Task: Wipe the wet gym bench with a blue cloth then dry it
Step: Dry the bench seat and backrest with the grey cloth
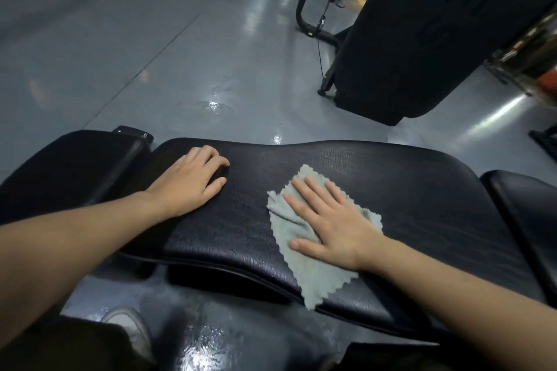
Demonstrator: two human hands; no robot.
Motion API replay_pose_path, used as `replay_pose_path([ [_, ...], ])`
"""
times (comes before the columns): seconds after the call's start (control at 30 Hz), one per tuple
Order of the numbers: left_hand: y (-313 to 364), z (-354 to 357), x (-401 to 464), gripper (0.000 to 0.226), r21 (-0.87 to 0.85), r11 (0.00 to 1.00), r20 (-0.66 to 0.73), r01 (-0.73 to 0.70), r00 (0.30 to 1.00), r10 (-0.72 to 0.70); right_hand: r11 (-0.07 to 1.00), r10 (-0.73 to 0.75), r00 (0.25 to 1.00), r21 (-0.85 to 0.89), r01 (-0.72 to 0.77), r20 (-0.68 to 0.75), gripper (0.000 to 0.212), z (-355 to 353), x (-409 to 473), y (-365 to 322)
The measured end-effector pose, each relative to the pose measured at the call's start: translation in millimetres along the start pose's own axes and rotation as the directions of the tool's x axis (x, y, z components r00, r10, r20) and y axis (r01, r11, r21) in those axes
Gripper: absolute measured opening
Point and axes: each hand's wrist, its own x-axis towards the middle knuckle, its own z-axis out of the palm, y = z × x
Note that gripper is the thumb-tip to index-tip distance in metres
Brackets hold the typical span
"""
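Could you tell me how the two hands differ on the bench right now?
The right hand lies flat with fingers spread, pressing the cloth; the left hand rests bare on the bench, fingers slightly bent. The right is mid-pad; the left is near the pad's end. Both are palm-down, gripping nothing.

Your single head-worn wide-angle camera looks forward and steeply down, close above the black gym bench [331, 156], which spans the lower frame; grey floor [150, 54] and machines recede beyond it.
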Motion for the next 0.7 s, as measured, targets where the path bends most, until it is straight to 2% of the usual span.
replay_pose_path([
  [0.13, 0.4, -1.4, -4.5, 0.043, -0.004, 1.0, 0.006, -0.019, 1.0, 0.019, 1.0, -0.025, 1.0, 0.004, 0.025, -0.011, 0.086, 4.0, -43.7, -16.3],
  [0.33, -6.0, -1.9, -14.9, 0.05, -0.007, 0.999, 0.024, -0.052, 0.998, 0.052, 0.998, -0.035, 0.999, -0.059, 0.032, -0.038, 0.096, 9.5, -81.2, -26.8],
  [0.47, -7.0, -1.6, -15.8, 0.051, -0.007, 0.998, 0.027, -0.057, 0.998, 0.057, 0.993, -0.007, 0.999, -0.121, 0.0, -0.054, 0.096, 14.6, -83.0, -34.1],
  [0.7, -8.5, -3.1, -9.9, 0.049, 0.011, 0.997, 0.018, -0.075, 0.997, 0.075, 0.993, 0.001, 0.999, -0.118, -0.005, -0.034, 0.098, 18.3, -51.7, -62.5],
])
